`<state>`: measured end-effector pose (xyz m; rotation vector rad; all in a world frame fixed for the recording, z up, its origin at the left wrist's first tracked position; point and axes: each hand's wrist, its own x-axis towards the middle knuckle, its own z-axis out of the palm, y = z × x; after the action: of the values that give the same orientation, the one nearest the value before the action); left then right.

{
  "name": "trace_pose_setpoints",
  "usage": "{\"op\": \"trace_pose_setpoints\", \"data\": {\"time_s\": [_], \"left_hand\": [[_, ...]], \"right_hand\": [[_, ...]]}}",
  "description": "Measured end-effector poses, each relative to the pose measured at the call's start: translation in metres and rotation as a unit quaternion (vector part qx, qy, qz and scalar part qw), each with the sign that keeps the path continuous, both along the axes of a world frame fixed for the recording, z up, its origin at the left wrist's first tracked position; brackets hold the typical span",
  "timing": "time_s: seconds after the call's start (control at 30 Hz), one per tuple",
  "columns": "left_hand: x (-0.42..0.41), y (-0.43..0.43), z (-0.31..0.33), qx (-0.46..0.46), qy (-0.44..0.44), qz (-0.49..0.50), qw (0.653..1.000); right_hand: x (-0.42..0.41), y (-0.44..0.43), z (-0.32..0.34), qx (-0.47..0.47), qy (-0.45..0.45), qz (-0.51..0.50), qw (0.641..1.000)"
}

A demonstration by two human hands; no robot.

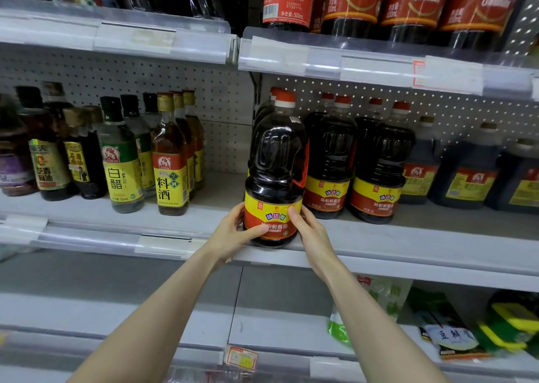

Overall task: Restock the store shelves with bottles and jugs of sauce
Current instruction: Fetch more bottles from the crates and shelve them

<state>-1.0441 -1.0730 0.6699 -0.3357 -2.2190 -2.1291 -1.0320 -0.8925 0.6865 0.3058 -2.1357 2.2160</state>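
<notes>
Soy sauce jug [275, 163] upright at front edge of middle shelf [437, 236]. Left hand [233, 231] clasps jug's lower label from left side, thumb across front. Right hand [309, 231] clasps opposite side, thumb on label. Matching jugs [331, 161] farther right on shelf, just beside. Small bottles [170, 161] on shelf's left part.

Dark sauce jug [275, 175] upright at shelf [408, 236] edge
</notes>
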Motion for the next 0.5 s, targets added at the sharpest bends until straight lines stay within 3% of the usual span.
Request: {"op": "trace_pose_setpoints", "data": {"time_s": [0.5], "left_hand": [[0.0009,-0.0011,0.0006,-0.01,-0.008,0.011,1.0]], "right_hand": [[-0.0039,0.0003,-0.0033,-0.001,-0.01,0.003,1.0]]}}
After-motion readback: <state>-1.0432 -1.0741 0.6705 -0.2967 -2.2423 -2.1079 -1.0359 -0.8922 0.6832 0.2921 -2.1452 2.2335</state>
